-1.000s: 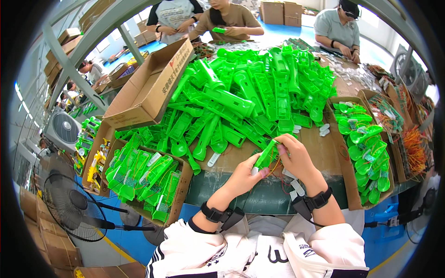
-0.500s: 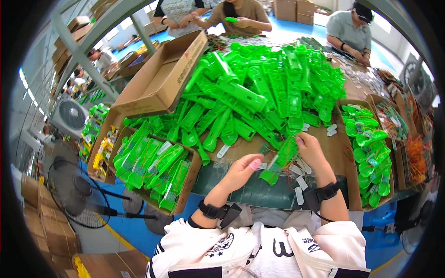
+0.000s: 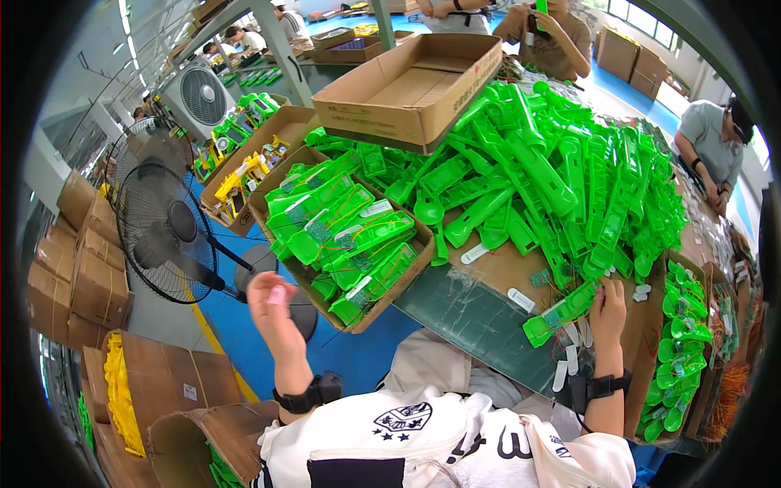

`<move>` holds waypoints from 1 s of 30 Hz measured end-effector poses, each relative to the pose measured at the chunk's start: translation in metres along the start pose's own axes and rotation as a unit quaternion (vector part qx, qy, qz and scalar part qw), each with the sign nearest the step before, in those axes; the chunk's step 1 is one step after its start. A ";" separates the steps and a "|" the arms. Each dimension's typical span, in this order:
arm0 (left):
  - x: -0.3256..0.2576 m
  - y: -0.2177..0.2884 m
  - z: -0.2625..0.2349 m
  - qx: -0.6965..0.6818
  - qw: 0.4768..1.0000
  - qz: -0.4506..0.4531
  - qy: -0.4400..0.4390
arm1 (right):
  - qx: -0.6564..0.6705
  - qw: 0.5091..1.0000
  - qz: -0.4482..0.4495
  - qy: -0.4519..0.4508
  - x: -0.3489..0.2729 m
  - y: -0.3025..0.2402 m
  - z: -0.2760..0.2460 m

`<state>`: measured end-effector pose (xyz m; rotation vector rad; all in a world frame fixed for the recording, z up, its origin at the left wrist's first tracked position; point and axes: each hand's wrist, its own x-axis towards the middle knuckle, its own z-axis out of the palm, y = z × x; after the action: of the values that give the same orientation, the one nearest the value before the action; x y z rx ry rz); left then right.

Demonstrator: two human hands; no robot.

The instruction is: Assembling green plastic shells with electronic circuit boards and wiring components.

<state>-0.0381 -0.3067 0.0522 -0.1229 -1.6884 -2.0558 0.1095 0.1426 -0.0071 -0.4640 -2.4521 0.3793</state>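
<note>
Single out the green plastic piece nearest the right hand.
The green piece just left of the right hand, slanting toward the near edge of the table; most others lie in the heap or left box.

Plastic part (image 3: 561,313), four o'clock: bright green. Heap (image 3: 561,183), two o'clock: same green. Carton (image 3: 370,122), twelve: brown. Worktop (image 3: 455,325), five: dark green. Garment (image 3: 350,419), six: cream-white, black crest, stars.

A filled carton (image 3: 396,291) stands between left hand (image 3: 277,315) and green tabletop (image 3: 464,319).
</note>
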 end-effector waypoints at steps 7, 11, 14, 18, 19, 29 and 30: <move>0.022 -0.084 -0.057 0.054 0.966 -0.248 0.058 | -0.051 0.991 -0.106 0.059 0.003 -0.004 -0.005; 0.031 -0.104 -0.044 -0.063 0.959 -0.274 -0.031 | 0.076 0.988 -0.103 0.088 0.040 -0.065 -0.007; 0.039 -0.112 -0.054 -0.112 0.964 -0.238 -0.043 | 0.227 0.945 -0.227 -0.060 0.080 -0.161 0.027; 0.049 -0.122 -0.042 -0.259 0.923 -0.275 -0.074 | 0.387 0.847 -0.260 -0.256 0.130 -0.266 0.092; 0.049 -0.124 -0.046 -0.263 0.925 -0.267 -0.058 | 0.399 0.839 -0.256 -0.267 0.141 -0.285 0.119; 0.054 -0.132 -0.042 -0.101 0.986 -0.117 0.067 | 0.246 0.898 -0.172 -0.322 0.215 -0.338 0.240; 0.057 -0.131 -0.045 -0.098 0.986 -0.118 0.072 | 0.248 0.896 -0.173 -0.326 0.213 -0.345 0.236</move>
<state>-0.1320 -0.3492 -0.0565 0.1663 -1.4717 -2.3406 -0.2781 -0.1169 0.0475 0.3851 -2.8297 1.1112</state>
